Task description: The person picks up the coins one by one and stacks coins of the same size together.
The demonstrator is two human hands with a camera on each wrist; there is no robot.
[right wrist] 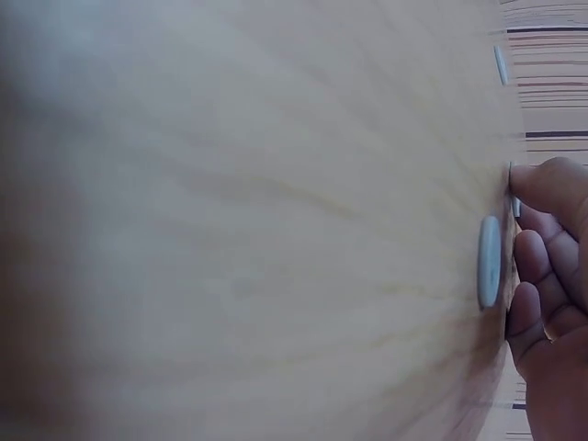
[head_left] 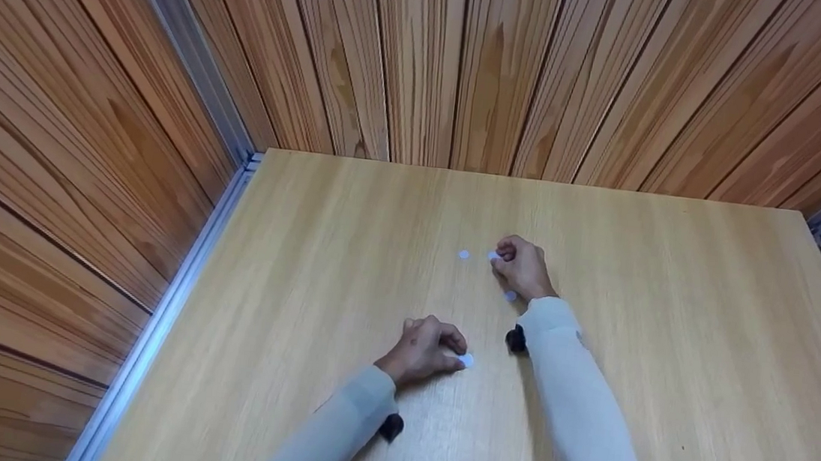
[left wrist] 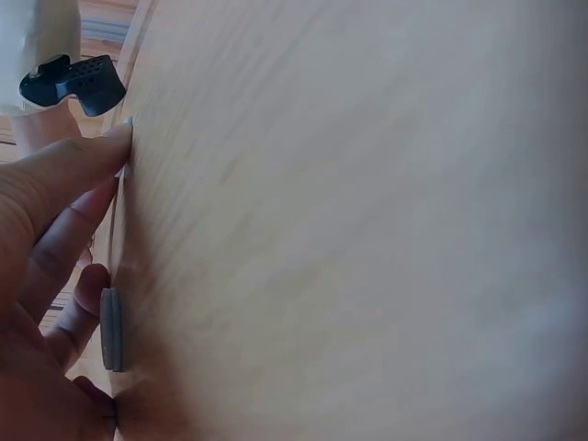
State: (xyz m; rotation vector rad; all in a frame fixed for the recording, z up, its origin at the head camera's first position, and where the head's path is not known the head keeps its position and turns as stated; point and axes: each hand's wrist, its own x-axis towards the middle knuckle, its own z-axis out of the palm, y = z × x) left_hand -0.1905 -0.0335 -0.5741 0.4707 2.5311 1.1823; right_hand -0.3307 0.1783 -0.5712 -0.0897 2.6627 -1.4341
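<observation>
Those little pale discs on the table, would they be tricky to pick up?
Probably fiddly: the disc by the right hand is thin and lies flat on the table, leaving little edge to catch. It looks light and smooth, so it would likely slide when pushed. Lying flat, it shouldn't roll.

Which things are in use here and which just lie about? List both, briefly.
In use:
left hand, fingertips on a disc
right hand, fingertips on a second disc
table, bearing them all

Lying about:
far disc, left of the right hand
near disc, by the right wrist
wood wall
</observation>
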